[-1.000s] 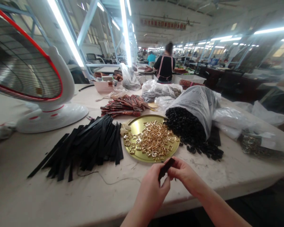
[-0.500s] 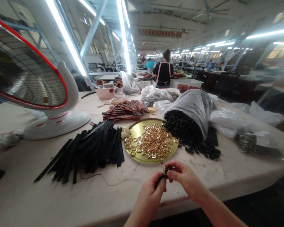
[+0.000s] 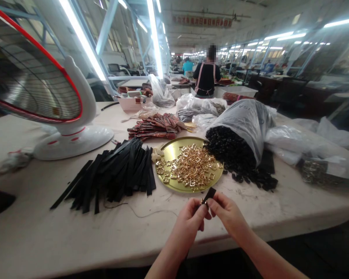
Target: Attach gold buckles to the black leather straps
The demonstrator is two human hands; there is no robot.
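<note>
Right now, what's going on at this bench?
A person pinches a short black strap between the left hand and right hand, just above the near edge of the table. Right behind the hands, a gold tray holds a heap of gold buckles. A pile of long black strips lies to its left, and a bag spilling small black parts lies to its right.

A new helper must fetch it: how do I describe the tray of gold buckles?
Start at the big white fan with the red rim on the left of the long table. Past the pile of black straps beside it lies a round tray, just before the grey bag spilling black pieces. Unlike its dark neighbours, it is shiny gold and heaped with small square buckles.
</note>
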